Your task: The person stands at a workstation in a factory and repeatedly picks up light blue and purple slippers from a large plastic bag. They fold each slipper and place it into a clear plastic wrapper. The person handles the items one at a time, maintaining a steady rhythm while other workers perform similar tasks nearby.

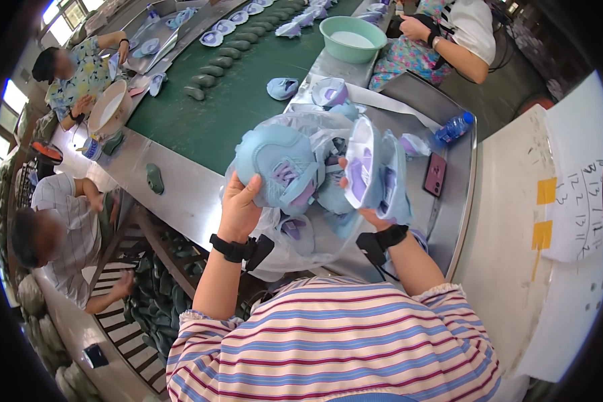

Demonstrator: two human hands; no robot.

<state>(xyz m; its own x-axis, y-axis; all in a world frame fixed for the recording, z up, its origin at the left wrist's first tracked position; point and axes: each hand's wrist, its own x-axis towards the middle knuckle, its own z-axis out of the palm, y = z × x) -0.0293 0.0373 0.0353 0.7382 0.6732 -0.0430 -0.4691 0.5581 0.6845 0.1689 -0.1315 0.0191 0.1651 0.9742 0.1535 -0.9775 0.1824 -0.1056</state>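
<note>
My left hand (240, 209) grips a light blue shoe upper (266, 151) with purple lacing, its thumb pressed on the near edge. In my right hand (376, 218) is a small stack of shoe uppers (363, 161), tilted on edge, with white and purple linings showing. Its fingertips curl round the stack's left side, while most of the palm is hidden. Between and below both hands, a clear plastic bag (264, 238) lies open around more blue and purple uppers (297, 233).
Ahead runs a green conveyor belt (181, 120) with a row of dark green shoe lasts (212, 70) and more uppers. A green basin (352, 39) stands beside it. On the metal table at right lie a phone (435, 175) and a blue bottle (454, 128). Other people work around the belt.
</note>
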